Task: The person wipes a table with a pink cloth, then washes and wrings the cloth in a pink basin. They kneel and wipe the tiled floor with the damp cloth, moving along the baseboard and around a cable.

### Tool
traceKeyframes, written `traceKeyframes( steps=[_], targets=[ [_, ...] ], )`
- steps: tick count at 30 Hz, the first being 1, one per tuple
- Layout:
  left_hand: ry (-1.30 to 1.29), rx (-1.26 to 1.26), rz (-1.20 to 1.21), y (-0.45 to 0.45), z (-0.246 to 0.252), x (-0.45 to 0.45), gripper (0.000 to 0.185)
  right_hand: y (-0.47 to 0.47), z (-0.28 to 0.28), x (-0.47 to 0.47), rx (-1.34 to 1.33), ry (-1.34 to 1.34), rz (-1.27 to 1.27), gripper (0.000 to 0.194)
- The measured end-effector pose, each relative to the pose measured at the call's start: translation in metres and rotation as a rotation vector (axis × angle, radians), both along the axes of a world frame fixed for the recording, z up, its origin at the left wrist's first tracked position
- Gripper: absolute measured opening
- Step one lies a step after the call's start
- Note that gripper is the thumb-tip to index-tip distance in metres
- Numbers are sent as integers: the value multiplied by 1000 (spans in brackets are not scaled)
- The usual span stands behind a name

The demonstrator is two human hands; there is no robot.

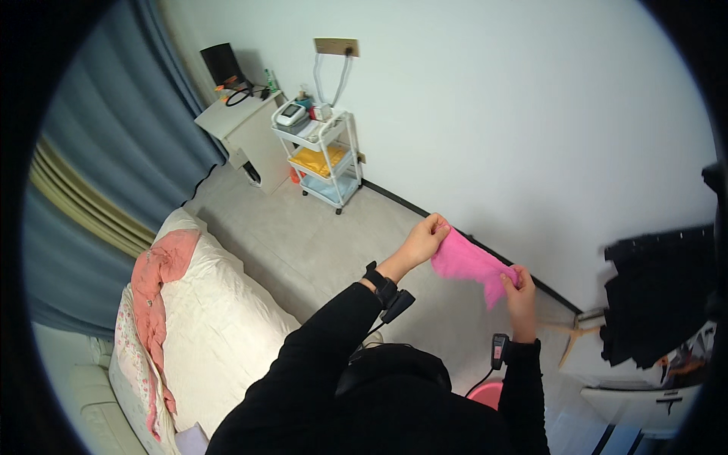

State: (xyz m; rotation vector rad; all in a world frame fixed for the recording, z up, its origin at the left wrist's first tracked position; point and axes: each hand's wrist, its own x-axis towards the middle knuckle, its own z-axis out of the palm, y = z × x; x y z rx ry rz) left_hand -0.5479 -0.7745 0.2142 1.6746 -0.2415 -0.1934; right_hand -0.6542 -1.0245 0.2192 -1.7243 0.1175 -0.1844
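Note:
A pink cloth (469, 259) is stretched between my two hands, above the grey floor near the wall. My left hand (426, 239) pinches its upper left corner between thumb and fingers. At the other end, my right hand (520, 290) grips a bunched part of the cloth. One loose corner hangs down just left of the right hand. Both wrists carry black straps with small devices and cables.
A bed with a cream cover (227, 318) and a coral garment (156, 273) lies left. A white trolley (318, 136) and a desk (244, 125) stand by the wall. Black clothes (654, 296) hang right. A pink bucket (486, 393) is beside my body.

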Motion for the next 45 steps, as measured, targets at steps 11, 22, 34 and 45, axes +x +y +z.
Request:
traceKeyframes(
  steps=[11,22,34,45],
  targets=[
    [170,524,45,182,-4,21,26,161,-8,102,-236,-228,176,18],
    [589,-749,444,195,-13,64,27,246,-35,187,-95,274,595,46],
    [458,-752,255,180,-11,104,34,312,-78,243,1183,748,743,53],
    [135,261,365,224,-66,92,31,359,-102,241,840,771,818,53]
  ],
)
